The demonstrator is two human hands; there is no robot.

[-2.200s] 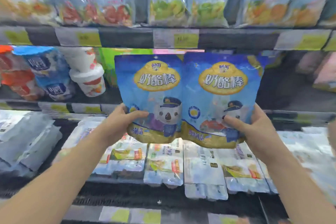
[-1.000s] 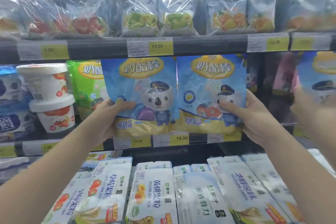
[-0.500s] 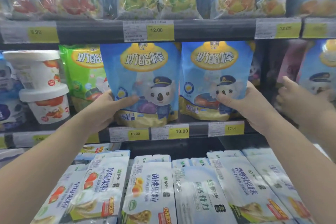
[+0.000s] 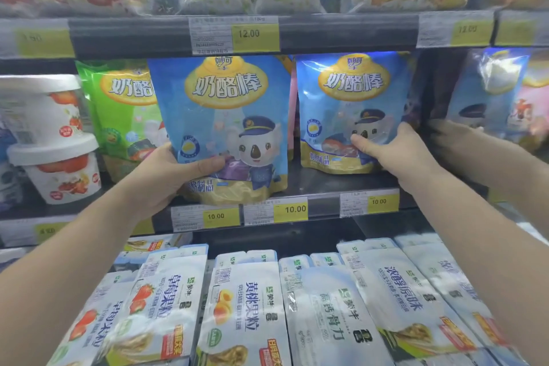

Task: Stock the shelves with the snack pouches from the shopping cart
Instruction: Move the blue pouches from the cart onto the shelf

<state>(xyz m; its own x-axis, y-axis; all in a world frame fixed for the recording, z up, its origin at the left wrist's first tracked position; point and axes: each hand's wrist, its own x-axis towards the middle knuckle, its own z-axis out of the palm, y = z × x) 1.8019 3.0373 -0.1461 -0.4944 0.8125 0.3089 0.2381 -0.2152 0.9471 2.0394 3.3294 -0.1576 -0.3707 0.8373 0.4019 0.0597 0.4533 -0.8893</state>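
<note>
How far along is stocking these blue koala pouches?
Done: the right pouch appears to stand on the middle shelf, right hand gripping it. In hand: the left hand holds the left pouch over the shelf's front edge, not set down. Left: unknown; the cart is out of view.

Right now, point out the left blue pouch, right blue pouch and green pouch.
left blue pouch (image 4: 219,125): head view, front middle.
right blue pouch (image 4: 350,113): head view, front middle.
green pouch (image 4: 124,119): head view, visible front.

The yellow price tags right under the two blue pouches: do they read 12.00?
No, the yellow price tags below the blue pouches read 10.00; the 12.00 tag sits one shelf higher.
</note>
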